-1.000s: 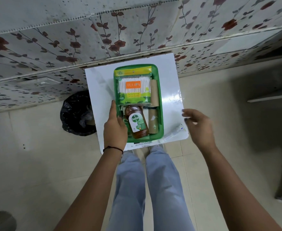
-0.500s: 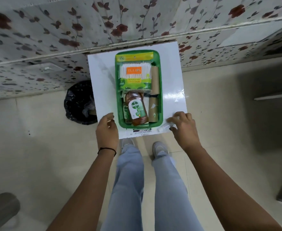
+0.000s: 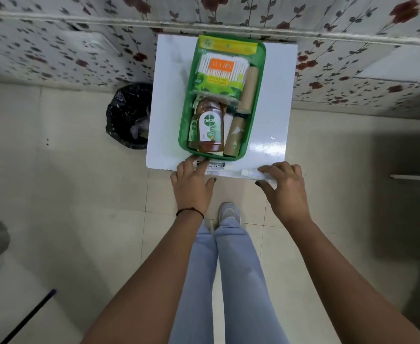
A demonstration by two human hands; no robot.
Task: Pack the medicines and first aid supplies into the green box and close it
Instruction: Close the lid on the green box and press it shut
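The open green box (image 3: 258,100) stands on a small white table (image 3: 276,100). Inside lie a pack of cotton swabs (image 3: 220,70), an amber Dettol bottle (image 3: 209,125), a smaller bottle (image 3: 193,129) to its left and two brown rolls (image 3: 238,131) along the right side. A white tube (image 3: 247,172) and a small labelled box (image 3: 215,166) lie on the table's near edge. My left hand (image 3: 191,184) rests at that edge with a finger on the labelled box. My right hand (image 3: 284,187) has its fingers on the tube's right end. No lid is visible.
A black-lined bin (image 3: 128,115) stands on the tiled floor left of the table. A floral-papered wall (image 3: 55,45) runs behind the table. My legs and a shoe (image 3: 228,214) are below the table edge. A dark stick (image 3: 27,316) lies at lower left.
My left hand has come off the box's left rim and moved to the labelled box at the table's near edge. My right hand came down onto the tube.
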